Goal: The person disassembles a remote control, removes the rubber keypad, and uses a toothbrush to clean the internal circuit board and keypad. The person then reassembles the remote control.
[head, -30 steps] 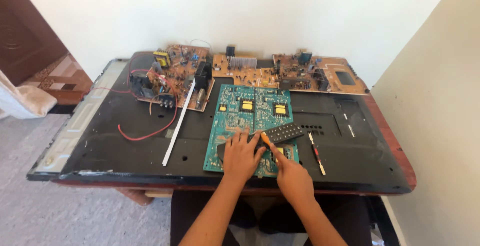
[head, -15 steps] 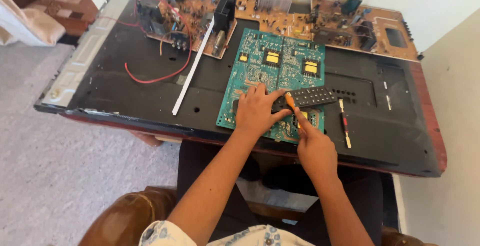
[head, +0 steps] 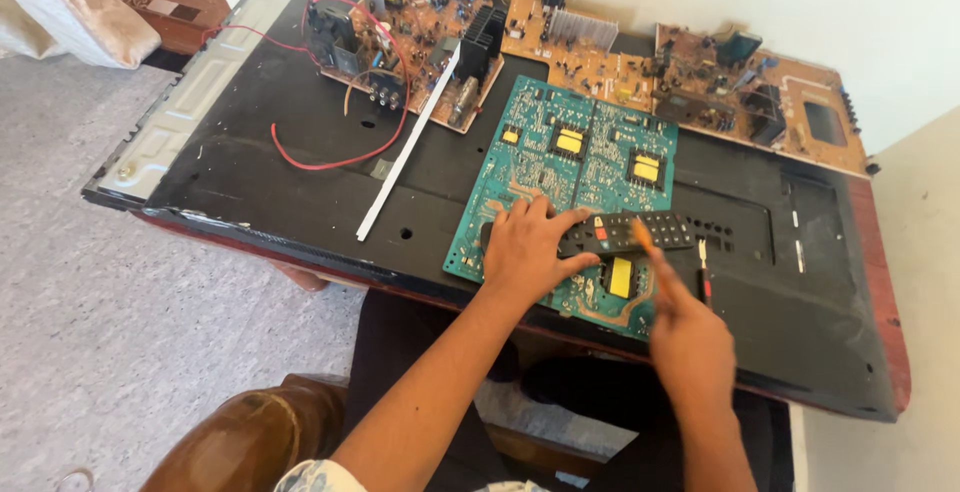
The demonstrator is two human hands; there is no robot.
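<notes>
Far off to the left of my left hand (head: 525, 252), a loose red wire (head: 330, 157) loops over the black panel back (head: 250, 167); a careless elbow could drag it and the brown board it runs to. Just left of that hand lies one white strip (head: 405, 157), easy to knock off the edge.

My left hand lies flat, fingers spread, pressing the near end of one black remote (head: 635, 232) onto the one green circuit board (head: 575, 167) beneath it. If I lean too hard, the remote could scrape solder joints or skid sideways.

My right hand (head: 690, 337) is closed around an orange-tipped tool (head: 645, 240), its point at the remote; a slip could gouge the green board. Just right of it lies one red-handled screwdriver (head: 703, 277), which could roll.

Beyond both hands I count three brown circuit boards (head: 590, 62).
</notes>
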